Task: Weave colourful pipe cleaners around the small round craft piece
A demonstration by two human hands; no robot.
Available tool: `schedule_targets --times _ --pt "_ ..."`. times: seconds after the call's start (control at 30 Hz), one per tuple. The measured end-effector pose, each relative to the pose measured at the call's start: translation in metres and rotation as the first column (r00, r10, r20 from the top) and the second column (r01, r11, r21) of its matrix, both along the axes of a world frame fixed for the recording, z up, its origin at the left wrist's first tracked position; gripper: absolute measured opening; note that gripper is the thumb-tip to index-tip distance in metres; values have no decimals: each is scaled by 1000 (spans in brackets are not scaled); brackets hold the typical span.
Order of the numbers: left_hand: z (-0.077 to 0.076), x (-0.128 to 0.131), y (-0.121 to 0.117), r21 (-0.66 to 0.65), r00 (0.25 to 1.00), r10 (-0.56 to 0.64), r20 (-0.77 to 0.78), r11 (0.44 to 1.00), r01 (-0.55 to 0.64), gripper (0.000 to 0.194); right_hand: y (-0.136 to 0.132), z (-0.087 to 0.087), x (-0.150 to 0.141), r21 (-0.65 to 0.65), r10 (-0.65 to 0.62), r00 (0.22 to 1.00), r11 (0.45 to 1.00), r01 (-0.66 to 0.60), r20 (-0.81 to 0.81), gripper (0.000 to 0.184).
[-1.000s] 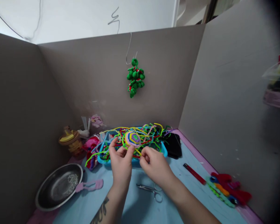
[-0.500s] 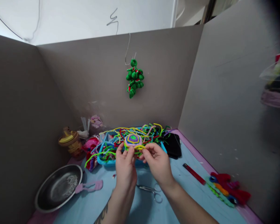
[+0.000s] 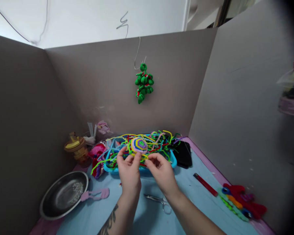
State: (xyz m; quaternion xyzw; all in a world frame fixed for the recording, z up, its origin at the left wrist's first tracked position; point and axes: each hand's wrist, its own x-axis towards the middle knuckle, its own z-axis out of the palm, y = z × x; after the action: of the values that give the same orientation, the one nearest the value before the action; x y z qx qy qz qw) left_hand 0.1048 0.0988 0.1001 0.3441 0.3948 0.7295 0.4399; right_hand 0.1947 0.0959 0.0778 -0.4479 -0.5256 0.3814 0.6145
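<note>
A round coil of pipe cleaners (image 3: 139,145), with rings of pink, yellow, blue, purple and a green centre, is held up in front of the blue tray. My left hand (image 3: 129,168) pinches its lower left edge between thumb and fingers. At the lower right, my right hand (image 3: 160,169) is closed on a yellow pipe cleaner (image 3: 144,156) that runs along the coil's edge. Behind both hands, the blue tray (image 3: 112,169) is heaped with loose pipe cleaners in many colours. Scissors (image 3: 156,199) lie on the blue cloth below my hands, partly covered by my right wrist.
A metal bowl (image 3: 63,195) with small white bits stands at the left, by a pink fuzzy piece (image 3: 98,194). A red strip-shaped tool (image 3: 205,184) and a red fuzzy figure (image 3: 245,199) lie right. A green ornament (image 3: 144,85) hangs from a wire on the grey back panel.
The coil has tilted and turned slightly in my left hand, its face now leaning right. My right hand has shifted a little left along the yellow pipe cleaner. The camera view has shifted slightly.
</note>
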Motion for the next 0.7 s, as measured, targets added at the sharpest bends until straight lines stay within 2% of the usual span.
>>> schedule_targets --times 0.13,0.27,0.37,0.47,0.57,0.7 --pt "-1 0 0 14 999 -44 14 999 44 57 -3 2 1 36 -12 999 999 10 46 14" --pt "-5 8 -3 7 990 -114 83 994 113 57 -4 0 -2 92 -51 999 994 50 5 13" --pt "-5 10 -4 -2 988 -133 83 991 134 56 -4 -3 -3 122 -65 996 991 57 61 14" --pt "-4 5 -2 -2 994 -103 -34 995 103 53 -4 -3 -1 128 -125 983 986 108 133 9" --pt "-6 0 0 34 973 -50 -227 998 59 50 -7 2 5 218 -235 953 957 192 190 8" --pt "-16 -1 -2 65 845 -13 -534 996 56 45 -9 10 16 410 -294 893 901 140 341 22"
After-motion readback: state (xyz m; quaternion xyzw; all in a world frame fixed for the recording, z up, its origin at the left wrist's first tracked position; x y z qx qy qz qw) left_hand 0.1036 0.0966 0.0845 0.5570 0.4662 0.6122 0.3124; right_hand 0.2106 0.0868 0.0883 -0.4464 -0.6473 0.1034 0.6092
